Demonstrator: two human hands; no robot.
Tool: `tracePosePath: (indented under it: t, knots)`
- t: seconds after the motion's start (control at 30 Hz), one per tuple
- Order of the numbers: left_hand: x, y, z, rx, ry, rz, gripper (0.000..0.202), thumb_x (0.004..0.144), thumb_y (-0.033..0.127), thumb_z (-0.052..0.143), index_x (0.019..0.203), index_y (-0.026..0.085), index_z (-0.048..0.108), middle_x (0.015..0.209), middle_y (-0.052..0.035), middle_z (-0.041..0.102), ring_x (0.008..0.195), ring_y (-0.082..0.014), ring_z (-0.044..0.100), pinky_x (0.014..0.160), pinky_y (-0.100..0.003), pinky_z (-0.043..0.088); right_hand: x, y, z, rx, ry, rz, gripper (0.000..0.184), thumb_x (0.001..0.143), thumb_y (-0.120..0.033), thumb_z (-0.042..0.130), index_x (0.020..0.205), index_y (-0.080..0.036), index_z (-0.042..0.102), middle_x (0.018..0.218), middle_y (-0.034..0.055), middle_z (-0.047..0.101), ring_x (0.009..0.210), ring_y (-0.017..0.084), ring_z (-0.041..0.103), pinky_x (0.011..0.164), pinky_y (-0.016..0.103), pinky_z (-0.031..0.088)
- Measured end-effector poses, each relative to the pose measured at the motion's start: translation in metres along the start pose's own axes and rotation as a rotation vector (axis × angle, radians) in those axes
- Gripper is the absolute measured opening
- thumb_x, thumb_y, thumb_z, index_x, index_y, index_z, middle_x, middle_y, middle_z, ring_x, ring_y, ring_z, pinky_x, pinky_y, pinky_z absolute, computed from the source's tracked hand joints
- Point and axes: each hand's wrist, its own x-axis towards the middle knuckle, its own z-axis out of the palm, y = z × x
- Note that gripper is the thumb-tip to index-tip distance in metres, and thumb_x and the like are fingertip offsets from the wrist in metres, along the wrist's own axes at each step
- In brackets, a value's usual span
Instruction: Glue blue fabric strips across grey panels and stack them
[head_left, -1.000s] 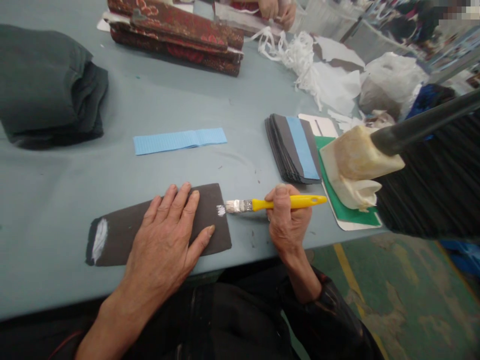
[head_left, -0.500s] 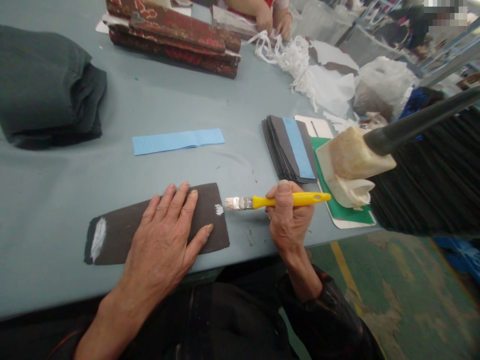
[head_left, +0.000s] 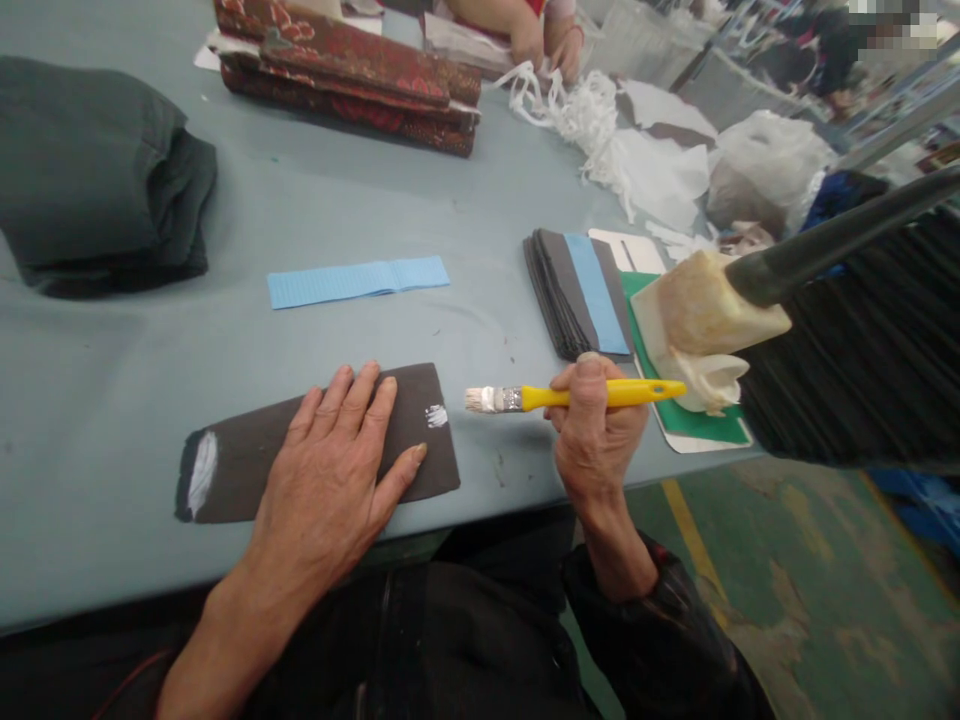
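Note:
My left hand [head_left: 337, 470] lies flat, fingers spread, on a dark grey strip [head_left: 247, 455] near the table's front edge. White paste dabs mark the strip at its left end and near its right end. My right hand [head_left: 596, 430] is closed round a yellow-handled brush [head_left: 574, 397], held level just above the table, its bristles pointing left and a short way right of the strip. A light blue strip [head_left: 358, 281] rests farther back on the table.
A stack of grey strips with a blue one on top [head_left: 581, 292] sits beside a green board [head_left: 694, 420] bearing a cream paste pot [head_left: 705, 320]. Folded dark cloth [head_left: 90, 175] lies far left, patterned red pieces [head_left: 352, 70] at the back. Another person's hands [head_left: 544, 40] handle white shreds.
My right hand has drawn the brush rightward, off the strip's right end, leaving a small white dab there. My left hand has stayed pressed on the strip.

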Motion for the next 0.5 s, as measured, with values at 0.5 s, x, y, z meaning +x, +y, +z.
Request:
tracePosePath:
  t: [0.5]
  knots:
    - [0.000, 0.001, -0.002, -0.033, -0.080, -0.046, 0.076, 0.112, 0.060, 0.029, 0.164, 0.007, 0.047, 0.176, -0.0215, 0.040, 0.165, -0.0418, 0.036, 0.133, -0.063, 0.034, -0.012, 0.001, 0.021, 0.122, -0.026, 0.080, 0.052, 0.099, -0.069, 0.062, 0.076, -0.023, 0.062, 0.048, -0.0091, 0.046, 0.042, 0.010, 0.045, 0.043, 0.023, 0.035]
